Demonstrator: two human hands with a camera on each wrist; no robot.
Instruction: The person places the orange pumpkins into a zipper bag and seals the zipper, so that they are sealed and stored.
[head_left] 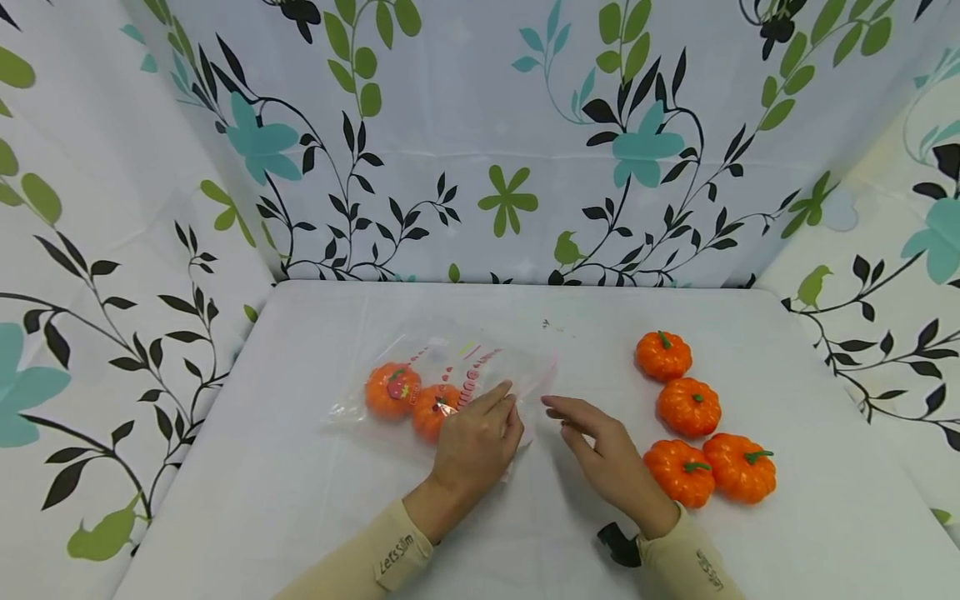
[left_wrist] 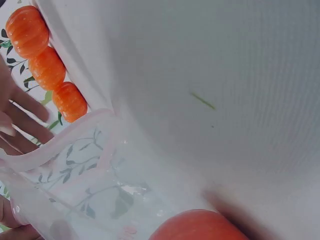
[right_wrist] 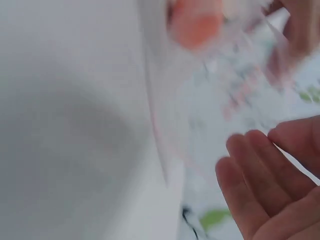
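A clear zip bag [head_left: 442,350] with pink print lies on the table, two small orange toy pumpkins [head_left: 392,390] inside it. My left hand [head_left: 480,442] pinches the bag near its mouth; in the left wrist view its fingertips [left_wrist: 22,232] are at the pink-edged opening [left_wrist: 65,140]. Just right of the bag my right hand [head_left: 603,458] hovers with relaxed fingers, holding nothing. The right wrist view shows that palm and its fingers [right_wrist: 240,192] apart from the blurred bag [right_wrist: 200,80].
Several more orange pumpkins [head_left: 688,407] with green stems sit in a group to the right, partly behind my right forearm. A black object [head_left: 619,546] shows at the right wrist. Patterned curtains [head_left: 450,150] enclose the white table [head_left: 337,533] at the back and sides.
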